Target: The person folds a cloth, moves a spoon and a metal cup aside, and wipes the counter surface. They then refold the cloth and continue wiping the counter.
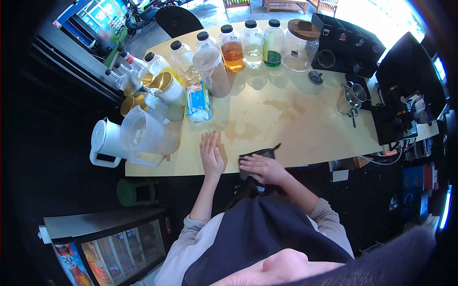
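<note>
My left hand [211,155] lies flat near the table's front edge with its fingers stretched out and nothing in it. To its right, my right hand [263,168] presses on a dark cloth [272,152] at the same edge; the cloth's lower part hangs in shadow. Wet patches [238,130] spread over the wooden table [315,138] beyond both hands. Behind my left hand sits a blue and white pack of wipes [197,101].
A clear plastic pitcher [145,136] and a white jug [106,138] stand at left. Several black-capped bottles [233,52] and a wooden-lidded jar [299,50] line the back. At right are a metal strainer [354,94] and a black monitor [405,71]. A glass-door fridge [124,248] stands below left.
</note>
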Motion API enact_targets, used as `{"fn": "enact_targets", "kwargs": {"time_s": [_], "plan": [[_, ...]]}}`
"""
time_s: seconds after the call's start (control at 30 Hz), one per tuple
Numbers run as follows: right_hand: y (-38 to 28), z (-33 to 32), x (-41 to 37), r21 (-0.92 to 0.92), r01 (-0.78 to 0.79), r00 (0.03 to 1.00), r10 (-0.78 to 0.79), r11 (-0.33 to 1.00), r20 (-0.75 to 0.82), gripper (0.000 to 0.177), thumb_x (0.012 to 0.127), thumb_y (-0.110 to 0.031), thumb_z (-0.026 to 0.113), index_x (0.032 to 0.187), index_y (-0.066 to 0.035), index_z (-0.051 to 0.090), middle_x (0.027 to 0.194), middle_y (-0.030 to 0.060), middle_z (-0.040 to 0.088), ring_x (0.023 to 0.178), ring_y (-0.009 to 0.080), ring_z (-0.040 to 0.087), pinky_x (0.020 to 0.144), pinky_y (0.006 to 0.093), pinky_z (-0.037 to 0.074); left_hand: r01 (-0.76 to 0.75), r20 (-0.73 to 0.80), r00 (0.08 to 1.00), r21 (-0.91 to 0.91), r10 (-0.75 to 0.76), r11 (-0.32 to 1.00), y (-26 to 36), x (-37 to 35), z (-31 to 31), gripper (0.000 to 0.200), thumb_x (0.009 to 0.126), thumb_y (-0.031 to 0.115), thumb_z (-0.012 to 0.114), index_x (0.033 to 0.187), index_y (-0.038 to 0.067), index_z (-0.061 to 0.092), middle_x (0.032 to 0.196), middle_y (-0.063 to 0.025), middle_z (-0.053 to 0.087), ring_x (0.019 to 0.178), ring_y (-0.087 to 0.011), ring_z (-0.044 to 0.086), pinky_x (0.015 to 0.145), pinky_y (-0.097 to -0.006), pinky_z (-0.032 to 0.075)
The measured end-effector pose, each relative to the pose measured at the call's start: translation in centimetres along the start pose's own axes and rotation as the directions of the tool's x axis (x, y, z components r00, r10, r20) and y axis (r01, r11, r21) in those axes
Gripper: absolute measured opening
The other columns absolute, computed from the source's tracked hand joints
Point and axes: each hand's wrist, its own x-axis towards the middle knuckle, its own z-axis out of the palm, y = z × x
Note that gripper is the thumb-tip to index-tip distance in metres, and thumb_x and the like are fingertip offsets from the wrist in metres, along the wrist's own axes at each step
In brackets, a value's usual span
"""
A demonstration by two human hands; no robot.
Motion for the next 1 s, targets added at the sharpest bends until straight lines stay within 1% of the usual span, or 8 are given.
{"fn": "enact_targets", "kwargs": {"time_s": [0.13, 0.2, 0.33, 0.6, 0.73, 0.8, 0.93, 1.0], "plan": [[0.3, -2.3, -1.5, -0.070, -0.195, 0.978, 0.188, 0.978, -0.093, 0.053, 0.086, -0.015, 0.066, 0.138, -0.012, 0.055, 0.145, 0.0072, 0.054, 0.137, 0.0244, 0.048, 0.116, 0.0429, 0.036, -0.003, -0.025, 1.000, -0.026, 0.002, 1.000, -0.1, 0.0, 0.1, 0.048, 0.105, 0.024, 0.032, 0.147, 0.006, 0.046, 0.155, -0.0150, 0.041, 0.149, -0.0387, 0.024, 0.120, -0.0555, 0.016], [-0.7, -1.6, -0.5, -0.263, -0.274, 0.960, 0.249, 0.925, -0.125, 0.054, 0.087, -0.017, 0.066, 0.138, -0.009, 0.054, 0.147, 0.0089, 0.052, 0.139, 0.0260, 0.045, 0.117, 0.0436, 0.033, -0.002, -0.029, 1.000, -0.022, 0.001, 1.000, -0.1, -0.2, 0.1, 0.048, 0.104, 0.023, 0.032, 0.147, 0.006, 0.046, 0.155, -0.0150, 0.041, 0.149, -0.0388, 0.024, 0.120, -0.0555, 0.016], [-2.1, 1.8, 1.7, -0.207, -0.106, 0.994, 0.111, 0.973, 0.015, 0.056, 0.090, -0.023, 0.063, 0.144, -0.013, 0.049, 0.150, 0.0078, 0.048, 0.144, 0.0265, 0.038, 0.120, 0.0445, 0.026, -0.029, -0.018, 0.999, 0.027, 0.029, 0.999, -0.1, 0.1, 0.3, 0.048, 0.104, 0.023, 0.033, 0.147, 0.006, 0.046, 0.154, -0.0157, 0.041, 0.149, -0.0395, 0.024, 0.120, -0.0556, 0.016], [-1.5, 1.6, 1.8, -0.144, -0.261, 0.962, 0.247, 0.954, -0.113, 0.055, 0.087, -0.017, 0.067, 0.140, -0.015, 0.054, 0.148, 0.0072, 0.051, 0.141, 0.0236, 0.042, 0.118, 0.0455, 0.031, 0.008, -0.002, 1.000, 0.048, -0.008, 0.999, -0.3, 0.0, 0.4, 0.048, 0.104, 0.025, 0.034, 0.147, 0.007, 0.046, 0.154, -0.0161, 0.041, 0.149, -0.0401, 0.024, 0.119, -0.0564, 0.016], [1.2, -2.3, -1.9, -0.186, -0.429, 0.884, 0.368, 0.884, -0.287, 0.053, 0.085, -0.013, 0.067, 0.137, -0.014, 0.058, 0.145, 0.0088, 0.054, 0.138, 0.0266, 0.047, 0.116, 0.0462, 0.033, 0.014, -0.012, 1.000, 0.034, -0.013, 0.999, -0.2, 0.1, 0.5, 0.048, 0.104, 0.025, 0.034, 0.147, 0.007, 0.046, 0.154, -0.0156, 0.040, 0.149, -0.0401, 0.023, 0.119, -0.0567, 0.017], [2.0, -3.8, -3.0, -0.132, -0.558, 0.786, 0.471, 0.819, -0.401, 0.051, 0.086, -0.013, 0.066, 0.136, -0.014, 0.059, 0.144, 0.0089, 0.055, 0.139, 0.0272, 0.046, 0.116, 0.0469, 0.033, 0.023, -0.017, 1.000, 0.036, -0.023, 0.999, -0.3, 0.0, 0.4, 0.047, 0.105, 0.025, 0.034, 0.146, 0.007, 0.046, 0.154, -0.0154, 0.040, 0.149, -0.0401, 0.023, 0.119, -0.0568, 0.017], [2.3, -1.7, -2.7, -0.169, -0.702, 0.662, 0.546, 0.691, -0.514, 0.054, 0.090, -0.017, 0.062, 0.143, -0.011, 0.052, 0.149, 0.0113, 0.049, 0.142, 0.0318, 0.041, 0.118, 0.0481, 0.028, 0.024, -0.018, 1.000, 0.042, -0.023, 0.999, -0.1, 0.1, 0.7, 0.047, 0.105, 0.025, 0.033, 0.146, 0.006, 0.047, 0.154, -0.0156, 0.041, 0.149, -0.0404, 0.023, 0.119, -0.0573, 0.017], [1.1, -0.2, -1.7, -0.204, -0.698, 0.671, 0.527, 0.687, -0.521, 0.061, 0.089, -0.021, 0.062, 0.147, -0.007, 0.046, 0.152, 0.0151, 0.045, 0.144, 0.0340, 0.037, 0.119, 0.0491, 0.025, 0.015, -0.019, 1.000, 0.051, -0.014, 0.999, -0.2, 0.1, 0.6, 0.047, 0.105, 0.026, 0.033, 0.145, 0.006, 0.047, 0.154, -0.0156, 0.041, 0.149, -0.0406, 0.023, 0.119, -0.0575, 0.017]]}}
